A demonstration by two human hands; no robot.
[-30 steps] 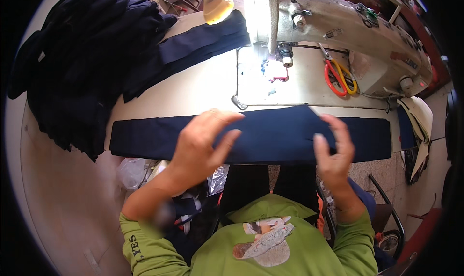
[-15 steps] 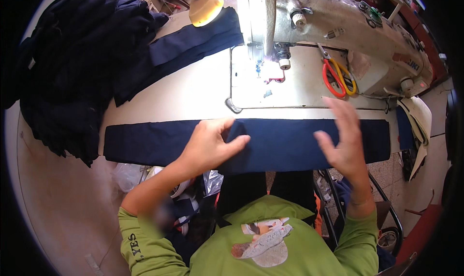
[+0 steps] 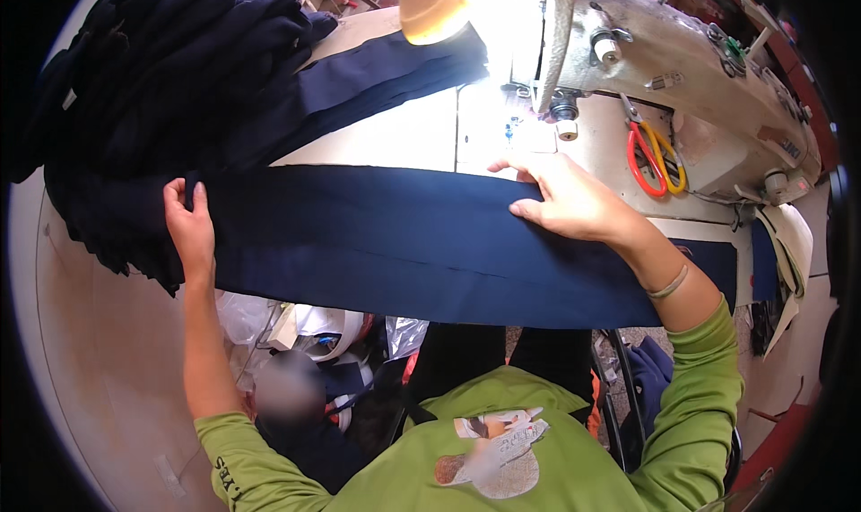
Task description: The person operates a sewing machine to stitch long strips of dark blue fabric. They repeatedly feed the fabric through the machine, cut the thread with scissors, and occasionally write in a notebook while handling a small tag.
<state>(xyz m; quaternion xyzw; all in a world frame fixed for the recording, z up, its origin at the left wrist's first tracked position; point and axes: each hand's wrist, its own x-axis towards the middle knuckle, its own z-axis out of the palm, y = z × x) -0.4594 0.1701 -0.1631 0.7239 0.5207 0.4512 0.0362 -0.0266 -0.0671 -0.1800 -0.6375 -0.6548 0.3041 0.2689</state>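
A long panel of navy fabric (image 3: 395, 243) stretches across the front of the sewing table, with a faint crease along it. At its upper left corner my left hand (image 3: 190, 229) pinches the cloth between thumb and fingers. My right hand (image 3: 574, 198) is at the upper edge toward the right, its thumb on the cloth's face and its fingers at the far side, gripping that edge; the forefinger sticks out leftward. Beyond it stands a sewing machine (image 3: 664, 73), its needle area lit brightly.
Dark garments (image 3: 161, 82) lie heaped at the far left, with a folded navy piece (image 3: 386, 73) reaching toward the machine. Scissors with red and yellow handles (image 3: 659, 158) rest on the machine bed. A yellowish lamp (image 3: 432, 10) hangs above. Pale folded cloth (image 3: 789, 243) hangs at the right.
My left hand has moved left to the fabric's end, and my right hand has come left onto its upper edge. The fabric now lies spread wider. The view has shifted slightly.
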